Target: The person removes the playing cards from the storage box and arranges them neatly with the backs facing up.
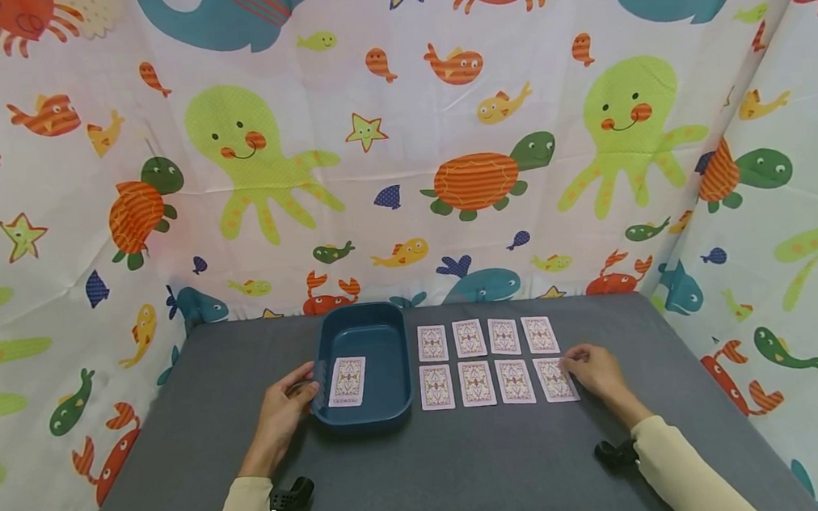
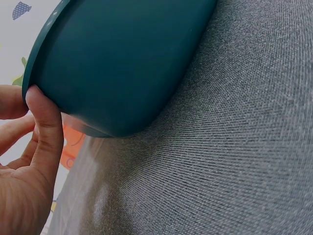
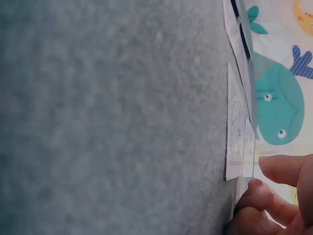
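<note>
A dark teal tray (image 1: pixel 386 322) stands on the grey table (image 1: pixel 429 481), with one face-down playing card (image 1: pixel 348 381) inside it. My left hand (image 1: pixel 307 380) grips the tray's left rim; in the left wrist view the thumb (image 2: pixel 46 122) presses against the tray's outer wall (image 2: pixel 117 63). To the right of the tray lie several face-down cards (image 1: pixel 471 339) in two rows. My right hand (image 1: pixel 567 365) has its curled fingertips on the nearest right card (image 1: pixel 555 381). In the right wrist view the fingertips (image 3: pixel 274 169) pinch at that card's raised edge (image 3: pixel 248 147).
A cloth with sea animals (image 1: pixel 399 143) walls in the table at the back and both sides. Bare grey felt runs along the front, between my forearms. Black wrist mounts (image 1: pixel 291 495) sit close to the table on both sleeves.
</note>
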`<state>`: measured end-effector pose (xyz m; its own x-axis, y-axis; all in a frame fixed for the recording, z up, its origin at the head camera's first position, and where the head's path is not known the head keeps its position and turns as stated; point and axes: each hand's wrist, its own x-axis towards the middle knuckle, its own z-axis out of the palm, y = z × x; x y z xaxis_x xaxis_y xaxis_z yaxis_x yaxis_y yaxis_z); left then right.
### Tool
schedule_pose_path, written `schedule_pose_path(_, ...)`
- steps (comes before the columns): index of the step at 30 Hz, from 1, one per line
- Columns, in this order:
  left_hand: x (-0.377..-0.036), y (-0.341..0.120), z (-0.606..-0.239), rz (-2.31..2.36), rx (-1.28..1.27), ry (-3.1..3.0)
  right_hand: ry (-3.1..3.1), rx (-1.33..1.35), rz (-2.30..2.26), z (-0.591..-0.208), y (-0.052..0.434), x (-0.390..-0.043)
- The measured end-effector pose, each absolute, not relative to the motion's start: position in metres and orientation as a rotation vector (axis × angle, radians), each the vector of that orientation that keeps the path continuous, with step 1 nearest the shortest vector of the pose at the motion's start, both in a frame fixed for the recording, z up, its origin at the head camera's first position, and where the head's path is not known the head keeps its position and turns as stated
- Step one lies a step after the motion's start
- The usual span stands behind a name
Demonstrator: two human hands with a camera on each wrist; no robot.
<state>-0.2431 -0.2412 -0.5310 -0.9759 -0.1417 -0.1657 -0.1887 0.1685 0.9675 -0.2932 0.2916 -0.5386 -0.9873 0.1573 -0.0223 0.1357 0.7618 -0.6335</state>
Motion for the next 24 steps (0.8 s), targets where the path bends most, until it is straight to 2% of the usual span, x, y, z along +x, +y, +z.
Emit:
schedule_pose_path(12, -0.241, -0.24, -0.53, 1.948, -0.324, 2.416, -2.832, -0.249, 1.199, -0.511, 0.28, -0.282)
schedule_pose_path(24, -0.243, -0.24, -0.531, 1.957, -0.332, 2.405, -2.767, -0.049, 1.254, -0.467, 0.237, -0.273)
